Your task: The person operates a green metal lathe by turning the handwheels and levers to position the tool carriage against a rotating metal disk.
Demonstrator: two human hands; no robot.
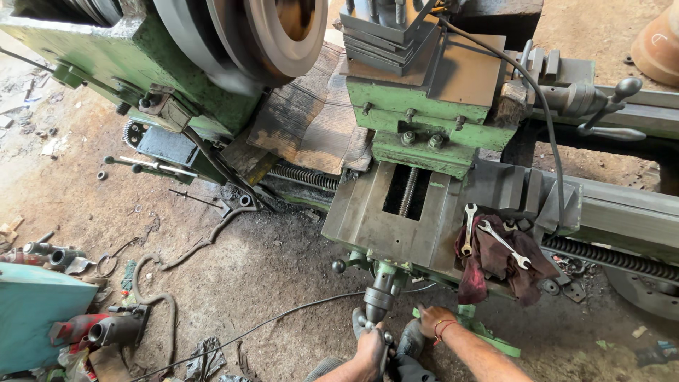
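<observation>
I look down on a green lathe. My left hand [370, 345] is closed around the crank handle [379, 296] that sticks out from the front of the grey carriage [361, 219]. My right hand [434, 320], with a red thread at the wrist, rests beside it against the underside of the carriage, close to a green lever [488, 338]; it holds nothing that I can see. Two spanners [495, 239] lie on a dark red rag [495, 269] on the carriage, to the right of my hands.
A large round chuck [276, 35] and the tool post [396, 32] sit at the top. The tailstock lever [610, 106] is at the right. A black cable [269, 322] crosses the dirt floor. A teal box [35, 315], pipes and a hose lie at the left.
</observation>
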